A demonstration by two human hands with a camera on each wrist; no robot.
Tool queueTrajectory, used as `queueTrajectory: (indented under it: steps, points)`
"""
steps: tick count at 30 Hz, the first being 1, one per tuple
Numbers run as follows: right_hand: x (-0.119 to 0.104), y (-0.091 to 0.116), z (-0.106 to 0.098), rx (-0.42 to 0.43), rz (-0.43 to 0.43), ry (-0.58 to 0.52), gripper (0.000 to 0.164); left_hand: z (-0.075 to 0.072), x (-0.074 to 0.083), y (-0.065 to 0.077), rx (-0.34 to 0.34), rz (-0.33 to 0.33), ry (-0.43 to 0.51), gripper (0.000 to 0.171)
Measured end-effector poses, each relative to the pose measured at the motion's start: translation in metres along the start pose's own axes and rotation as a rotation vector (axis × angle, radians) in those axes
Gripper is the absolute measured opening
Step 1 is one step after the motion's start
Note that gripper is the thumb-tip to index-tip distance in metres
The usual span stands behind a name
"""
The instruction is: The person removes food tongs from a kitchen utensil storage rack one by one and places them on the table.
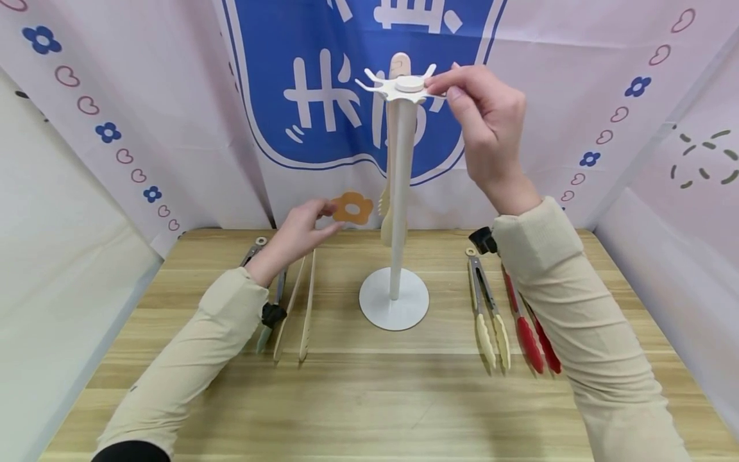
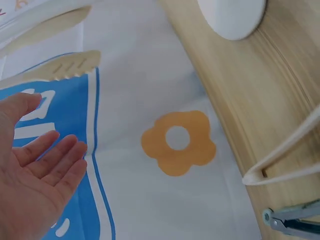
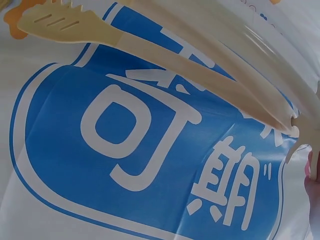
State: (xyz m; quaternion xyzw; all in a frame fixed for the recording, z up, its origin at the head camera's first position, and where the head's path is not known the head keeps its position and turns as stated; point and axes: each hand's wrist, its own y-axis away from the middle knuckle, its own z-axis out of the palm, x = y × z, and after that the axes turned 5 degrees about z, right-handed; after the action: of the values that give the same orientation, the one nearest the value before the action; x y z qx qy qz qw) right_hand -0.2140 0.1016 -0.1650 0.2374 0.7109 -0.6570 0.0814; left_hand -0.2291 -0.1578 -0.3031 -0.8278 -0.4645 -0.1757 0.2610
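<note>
A white utensil stand (image 1: pixel 402 192) with a round base and a ring of hooks stands upright at the middle of the table. My right hand (image 1: pixel 491 115) is at its top, thumb and index finger pinching one of the hook arms. In the right wrist view only a bit of that hand (image 3: pixel 313 200) shows at the edge. Behind the pole hang a cream toothed pasta server (image 3: pixel 70 25) and a cream spoon (image 2: pixel 65 30). My left hand (image 1: pixel 300 231) hovers to the left of the pole with relaxed, spread fingers, holding nothing; its palm shows in the left wrist view.
Left of the stand lie beige tongs (image 1: pixel 308 314) and teal-tipped tongs (image 1: pixel 280 289), the latter partly under my left arm. On the right are cream-tipped tongs (image 1: pixel 484 337) and red tongs (image 1: pixel 528 340), beside my right sleeve. A printed cloth (image 1: pixel 323 144) hangs behind the wooden table (image 1: pixel 358 404).
</note>
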Motion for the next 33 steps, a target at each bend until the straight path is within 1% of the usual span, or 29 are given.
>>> queueTrajectory:
  steps: [5, 7, 11, 15, 20, 24, 31, 33]
  points:
    - [0.002, -0.001, -0.002, -0.025, -0.003, -0.020, 0.026, 0.000, 0.009, -0.003, 0.050, -0.003, 0.046, 0.045]
    - [0.003, -0.001, -0.003, -0.022, 0.005, -0.025, 0.026, -0.001, 0.013, -0.005, 0.074, -0.001, 0.071, 0.045]
    - [0.002, -0.002, -0.002, -0.005, 0.046, -0.052, 0.028, -0.001, 0.022, -0.008, 0.128, 0.013, 0.120, 0.046]
    - [0.001, -0.003, 0.000, 0.005, 0.083, -0.079, 0.029, 0.000, 0.030, -0.010, 0.197, 0.026, 0.184, 0.046]
    - [0.001, -0.004, 0.001, 0.015, 0.104, -0.137, 0.030, 0.001, 0.041, -0.013, 0.272, 0.027, 0.258, 0.048]
    - [0.003, -0.005, 0.001, 0.022, 0.115, -0.165, 0.031, 0.002, 0.048, -0.015, 0.309, 0.021, 0.294, 0.049]
    - [0.011, -0.007, 0.001, 0.027, 0.057, -0.237, 0.033, 0.006, 0.057, -0.019, 0.348, 0.012, 0.360, 0.050]
    - [0.011, -0.007, 0.000, 0.027, 0.073, -0.265, 0.033, 0.008, 0.060, -0.021, 0.350, 0.003, 0.386, 0.050]
